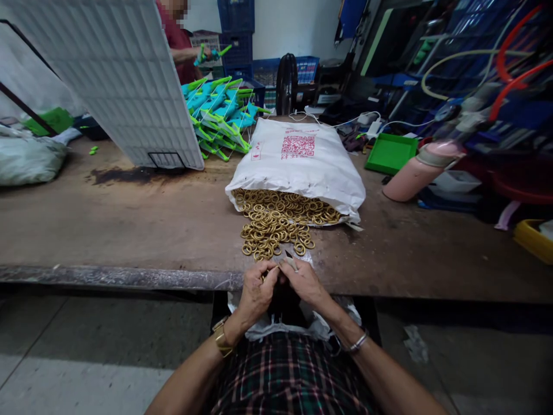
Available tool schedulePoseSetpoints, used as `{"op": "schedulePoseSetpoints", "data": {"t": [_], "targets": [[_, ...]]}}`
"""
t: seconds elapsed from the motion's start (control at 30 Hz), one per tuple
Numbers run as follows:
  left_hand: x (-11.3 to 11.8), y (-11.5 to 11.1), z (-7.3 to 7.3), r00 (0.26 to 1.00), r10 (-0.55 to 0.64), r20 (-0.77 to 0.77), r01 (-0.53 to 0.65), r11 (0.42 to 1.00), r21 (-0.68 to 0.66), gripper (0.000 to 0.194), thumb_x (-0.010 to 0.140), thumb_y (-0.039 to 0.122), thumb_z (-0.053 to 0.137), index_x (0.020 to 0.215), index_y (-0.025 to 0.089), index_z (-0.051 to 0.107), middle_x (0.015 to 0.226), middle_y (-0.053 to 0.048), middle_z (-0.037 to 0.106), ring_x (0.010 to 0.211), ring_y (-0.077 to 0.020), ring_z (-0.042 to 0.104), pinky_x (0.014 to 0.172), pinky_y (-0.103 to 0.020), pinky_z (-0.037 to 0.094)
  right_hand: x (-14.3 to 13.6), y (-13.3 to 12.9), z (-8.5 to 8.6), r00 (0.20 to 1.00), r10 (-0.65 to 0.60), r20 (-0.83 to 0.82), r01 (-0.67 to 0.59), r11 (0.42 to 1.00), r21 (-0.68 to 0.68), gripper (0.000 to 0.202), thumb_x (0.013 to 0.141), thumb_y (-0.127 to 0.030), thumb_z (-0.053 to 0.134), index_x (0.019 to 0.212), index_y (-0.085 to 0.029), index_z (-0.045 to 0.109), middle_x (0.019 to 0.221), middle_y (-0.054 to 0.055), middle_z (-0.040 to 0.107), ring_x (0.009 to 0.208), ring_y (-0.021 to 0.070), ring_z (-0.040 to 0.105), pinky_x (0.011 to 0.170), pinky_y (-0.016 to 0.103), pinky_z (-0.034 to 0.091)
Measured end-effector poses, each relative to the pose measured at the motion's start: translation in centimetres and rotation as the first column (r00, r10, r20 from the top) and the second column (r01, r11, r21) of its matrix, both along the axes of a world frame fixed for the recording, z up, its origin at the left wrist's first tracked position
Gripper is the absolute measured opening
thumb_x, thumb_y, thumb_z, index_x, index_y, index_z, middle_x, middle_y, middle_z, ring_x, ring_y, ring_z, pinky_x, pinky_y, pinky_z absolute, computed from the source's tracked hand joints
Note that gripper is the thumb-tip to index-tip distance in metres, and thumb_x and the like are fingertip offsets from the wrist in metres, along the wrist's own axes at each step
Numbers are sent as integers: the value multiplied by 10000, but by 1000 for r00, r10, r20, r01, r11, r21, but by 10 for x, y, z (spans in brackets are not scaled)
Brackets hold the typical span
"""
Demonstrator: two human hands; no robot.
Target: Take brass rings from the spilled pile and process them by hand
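Note:
My left hand (pixel 254 291) is closed at the table's front edge, fingers pinching a gold-coloured ring (pixel 262 278). Close against it, my right hand (pixel 306 283) grips a small knife (pixel 290 261) with a pale body and a dark pointed tip. The fingertips of both hands meet, so the exact contact between knife and ring is hidden. Just beyond them lies a loose pile of gold-coloured rings (pixel 276 227). It spills from the mouth of a white woven sack (pixel 298 161) with red print, lying on its side.
A white ribbed panel (pixel 142 86) stands at the left of the wooden table (pixel 129 230). Behind it are stacked green and blue plastic parts (pixel 224 115) and another person (pixel 177 40). To the right sit a green tray (pixel 391 153), a pink bottle (pixel 415 173) and a yellow container (pixel 536 239).

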State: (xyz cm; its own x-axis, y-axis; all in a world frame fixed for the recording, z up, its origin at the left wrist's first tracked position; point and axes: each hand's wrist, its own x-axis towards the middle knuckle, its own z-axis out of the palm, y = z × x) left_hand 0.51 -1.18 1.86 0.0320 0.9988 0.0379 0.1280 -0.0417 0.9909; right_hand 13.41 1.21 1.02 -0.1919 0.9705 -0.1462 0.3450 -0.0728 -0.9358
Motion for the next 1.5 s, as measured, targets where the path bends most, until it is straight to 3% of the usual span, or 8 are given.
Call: {"op": "schedulePoseSetpoints", "data": {"t": [0.27, 0.5, 0.67, 0.93, 1.07, 1.2, 1.4, 1.5], "targets": [[-4, -4, 3, 921, 9, 389, 175, 883, -435, 293, 712, 446, 599, 788, 172, 529, 609, 44, 494, 412, -46, 399, 374, -160, 247, -3, 1, -1, 998, -50, -33, 51, 998, 39, 231, 786, -343, 438, 622, -185, 482, 577, -44, 476, 566, 101, 421, 543, 215, 323], [-3, -5, 5, 902, -5, 432, 189, 903, -385, 320, 723, 463, 590, 734, 164, 477, 531, 62, 457, 384, -34, 364, 356, -147, 230, 4, -1, 0, 981, -58, 183, 27, 986, 164, 200, 791, -305, 396, 666, -190, 501, 575, -24, 487, 545, 116, 434, 532, 221, 301], [-2, -4, 2, 943, -33, 331, 145, 936, -321, 319, 757, 483, 538, 718, 176, 458, 477, 78, 428, 370, -42, 337, 376, -165, 269, 6, -10, -1, 851, 74, 519, -227, 945, 237, 152, 761, -165, 384, 731, -199, 528, 579, -4, 529, 536, 128, 453, 534, 234, 258], [-4, -5, 3, 992, -5, 130, 28, 984, -174, 252, 789, 397, 513, 691, 168, 472, 510, 65, 424, 452, -58, 380, 459, -180, 314, 3, -11, 4, 709, 105, 698, -326, 925, 192, 222, 770, -123, 387, 908, -182, 550, 732, 46, 653, 633, 154, 562, 563, 248, 265], [-3, -18, 15, 974, -104, 202, 148, 965, -218, 286, 789, 421, 516, 670, 168, 461, 480, 67, 415, 425, -51, 350, 437, -179, 287, 10, -5, 5, 611, 74, 788, -292, 946, 138, 221, 773, -133, 401, 934, -170, 548, 719, 62, 658, 610, 162, 565, 536, 264, 235], [-3, -36, 13, 892, -216, 397, 385, 824, -416, 267, 739, 406, 587, 695, 162, 486, 502, 54, 462, 395, -42, 362, 381, -167, 244, 16, 7, 4, 580, -43, 814, -174, 969, 175, 207, 818, -163, 385, 932, -182, 557, 756, 62, 662, 624, 157, 567, 536, 264, 234], [-11, -40, -38, 829, 220, 514, 376, 461, -804, 207, 700, 299, 635, 722, 124, 526, 570, 6, 531, 400, -58, 458, 347, -158, 268, 1, 22, 6, 617, -157, 771, -43, 972, 233, 197, 862, -246, 404, 965, -185, 561, 836, 72, 667, 720, 173, 597, 582, 257, 284], [-11, -35, -53, 783, 387, 486, 318, 423, -849, 137, 741, 229, 597, 738, 116, 521, 613, -30, 565, 471, -108, 556, 394, -183, 355, -10, 25, 8, 599, -151, 787, -46, 974, 222, 202, 863, -290, 424, 984, -186, 548, 856, 77, 670, 749, 193, 613, 592, 262, 298]]}}
